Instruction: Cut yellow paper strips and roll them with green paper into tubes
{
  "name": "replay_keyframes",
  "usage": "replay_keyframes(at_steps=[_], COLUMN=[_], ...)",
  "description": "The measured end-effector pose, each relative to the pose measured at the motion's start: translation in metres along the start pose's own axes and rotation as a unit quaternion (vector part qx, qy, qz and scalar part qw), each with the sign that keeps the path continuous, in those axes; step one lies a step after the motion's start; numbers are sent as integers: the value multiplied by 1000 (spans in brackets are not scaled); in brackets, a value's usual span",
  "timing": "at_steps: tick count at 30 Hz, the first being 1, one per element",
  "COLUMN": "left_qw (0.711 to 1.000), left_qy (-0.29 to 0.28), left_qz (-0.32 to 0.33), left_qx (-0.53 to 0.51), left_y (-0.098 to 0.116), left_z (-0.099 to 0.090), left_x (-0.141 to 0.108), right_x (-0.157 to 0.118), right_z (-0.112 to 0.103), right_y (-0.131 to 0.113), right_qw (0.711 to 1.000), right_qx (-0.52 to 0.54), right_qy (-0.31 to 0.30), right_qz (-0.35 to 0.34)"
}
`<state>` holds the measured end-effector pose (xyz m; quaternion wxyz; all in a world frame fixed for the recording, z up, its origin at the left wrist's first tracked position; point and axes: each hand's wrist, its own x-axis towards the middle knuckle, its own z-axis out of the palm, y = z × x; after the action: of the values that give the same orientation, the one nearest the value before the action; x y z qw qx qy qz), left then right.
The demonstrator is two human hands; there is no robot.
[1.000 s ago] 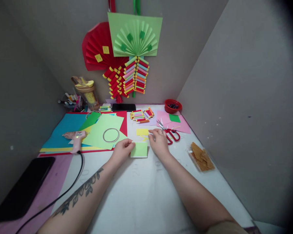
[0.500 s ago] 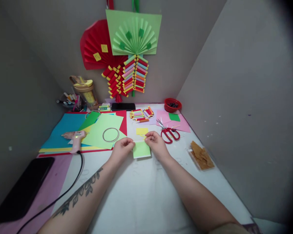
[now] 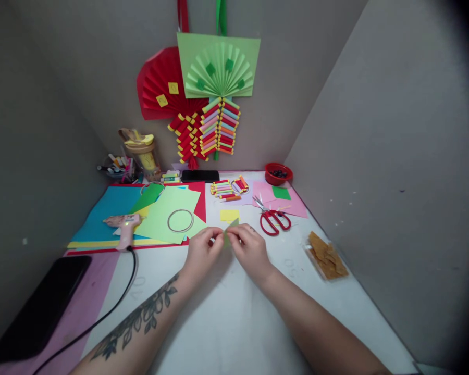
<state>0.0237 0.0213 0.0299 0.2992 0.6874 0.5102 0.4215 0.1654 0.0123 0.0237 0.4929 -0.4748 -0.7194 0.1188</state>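
Thumbs met fingertips, left hand (image 3: 205, 250) and right hand (image 3: 251, 251) pinching green paper (image 3: 233, 225) mid-frame! Upper left, yellow squares (image 3: 161, 100) read "2" and "0"; white cloth (image 3: 226, 317) stretched to the frame's bottom edge.

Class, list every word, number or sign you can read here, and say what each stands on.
"2": lower yellow paper square on the red pleated paper fan.
"0": upper yellow paper square on that fan.
"50", seemingly: faint, on the white tabletop, right side.
Too faint or small to read surely: the tabletop's left marking; any label on the pink glue gun.
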Motion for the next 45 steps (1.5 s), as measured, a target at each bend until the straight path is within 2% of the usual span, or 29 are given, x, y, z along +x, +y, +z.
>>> replay_keyframes(at_steps=[9,15,21,32,41,45], left_qw=[986,976,981,995,992,991], left_qy=[11,13,1,-23,-21,-22], left_qz=[139,175,155,65,95,103], left_qx=[91,131,117,68,78,78], left_y=[-7,-9,-9,-3,-5,-6], left_z=[2,3,2,1,2,1], left_x=[-4,-4,-4,-3,-2,-2], right_x=[-4,-5,-5,-3,-4,-4], right_z=[-5,-6,-5,-7,-6,-6], right_y=[-2,-4,-4,-1,0,0], right_qw=[997,996,997,999,997,993], right_qx=[-61,-74,-64,-43,-64,-97], right_qy=[1,5,4,-7,-8,-5], right_qz=[-40,-45,-36,-20,-31,-63])
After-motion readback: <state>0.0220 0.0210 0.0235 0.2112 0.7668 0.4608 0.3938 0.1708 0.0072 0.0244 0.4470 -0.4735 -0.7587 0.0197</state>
